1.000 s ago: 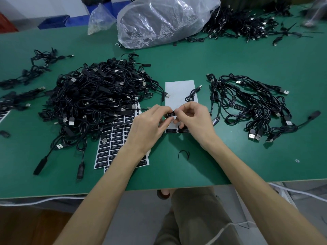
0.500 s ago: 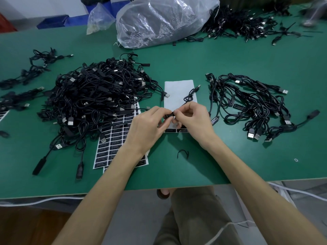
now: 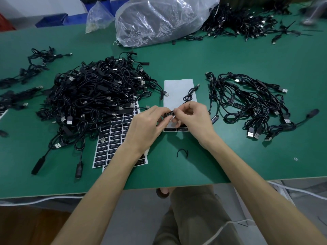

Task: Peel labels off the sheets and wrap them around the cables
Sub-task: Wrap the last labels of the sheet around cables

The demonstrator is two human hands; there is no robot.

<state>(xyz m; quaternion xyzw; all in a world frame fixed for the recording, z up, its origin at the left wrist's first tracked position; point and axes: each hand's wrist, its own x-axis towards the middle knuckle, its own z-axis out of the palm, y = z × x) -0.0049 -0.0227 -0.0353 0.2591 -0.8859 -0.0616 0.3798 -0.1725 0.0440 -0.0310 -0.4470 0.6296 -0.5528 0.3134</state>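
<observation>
I pinch a black label [image 3: 170,114] between the fingertips of my left hand [image 3: 146,124] and my right hand [image 3: 192,119], both curled tight on it. The thin cable [image 3: 190,95] it sits on runs away from my right hand and ends in a small loop and plug. Under my hands lies a white sheet [image 3: 178,89], mostly bare, with two labels along its near edge. Left of it a full sheet of labels [image 3: 115,138] is partly covered by a big heap of cables [image 3: 95,96]. To the right a smaller bunch [image 3: 251,103] carries labels. All rest on the green table [image 3: 230,156]; a plastic bag [image 3: 162,20] sits at the far side.
</observation>
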